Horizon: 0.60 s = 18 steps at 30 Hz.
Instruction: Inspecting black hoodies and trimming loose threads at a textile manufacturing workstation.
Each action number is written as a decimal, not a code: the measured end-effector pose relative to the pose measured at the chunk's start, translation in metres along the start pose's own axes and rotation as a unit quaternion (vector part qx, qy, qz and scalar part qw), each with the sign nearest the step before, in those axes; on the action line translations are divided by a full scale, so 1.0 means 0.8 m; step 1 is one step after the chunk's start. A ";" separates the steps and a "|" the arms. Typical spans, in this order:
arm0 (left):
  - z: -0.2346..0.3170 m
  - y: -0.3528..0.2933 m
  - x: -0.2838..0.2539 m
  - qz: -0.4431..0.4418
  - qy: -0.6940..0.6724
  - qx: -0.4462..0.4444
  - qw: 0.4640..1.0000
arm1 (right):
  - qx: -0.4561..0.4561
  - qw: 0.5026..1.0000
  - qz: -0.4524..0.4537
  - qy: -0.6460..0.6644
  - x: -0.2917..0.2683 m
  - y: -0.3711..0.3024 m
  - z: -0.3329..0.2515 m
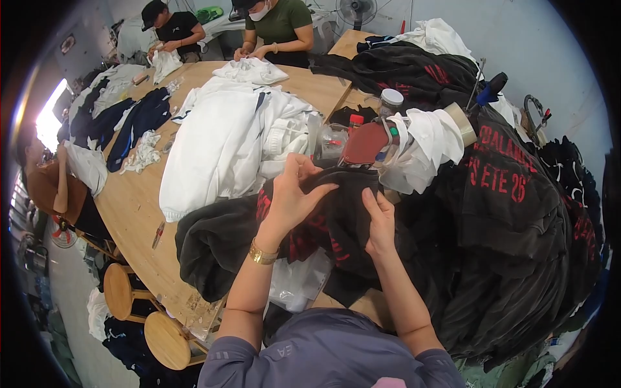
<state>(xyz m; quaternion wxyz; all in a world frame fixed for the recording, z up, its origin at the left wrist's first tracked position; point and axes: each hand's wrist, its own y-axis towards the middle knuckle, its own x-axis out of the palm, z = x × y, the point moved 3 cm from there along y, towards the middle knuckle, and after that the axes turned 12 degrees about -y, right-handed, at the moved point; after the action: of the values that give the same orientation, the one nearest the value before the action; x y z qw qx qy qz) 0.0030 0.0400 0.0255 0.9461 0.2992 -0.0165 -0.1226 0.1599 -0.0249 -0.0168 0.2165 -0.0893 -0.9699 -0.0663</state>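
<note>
A washed-black garment [349, 216] with red lettering is stretched between my hands over the table's near edge. My left hand [292, 194], a gold watch [263, 253] on its wrist, grips the upper band of the cloth, with its thumb pointing right. My right hand [380, 221] pinches the band's right end between thumb and fingers. The rest of the garment spreads left and down across the table. Just beyond the band stands a dark red, rounded machine [367, 143] with a green button.
White garments [220, 142] lie piled beyond my left hand. More dark garments [511, 194] with red print heap up at my right. A white-lidded jar [391, 98] and a fabric-draped cone [459, 124] stand near the machine. Stools [167, 339] flank the table; several people work around it.
</note>
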 end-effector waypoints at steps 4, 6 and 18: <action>0.001 0.000 0.013 -0.001 -0.021 -0.001 1.000 | 0.015 0.998 0.017 0.053 -0.010 -0.003 0.000; 0.012 -0.002 0.017 -0.006 0.032 0.000 0.999 | 0.023 0.997 0.019 0.072 -0.012 -0.004 -0.001; 0.006 -0.008 0.029 0.005 0.100 0.033 0.994 | 0.069 0.978 0.006 0.195 -0.022 -0.002 -0.004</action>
<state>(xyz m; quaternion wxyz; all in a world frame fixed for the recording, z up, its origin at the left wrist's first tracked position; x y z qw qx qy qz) 0.0234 0.0265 0.0246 0.9333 0.3406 0.0731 -0.0869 0.1764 -0.0299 -0.0219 0.4073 -0.0652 -0.9108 -0.0141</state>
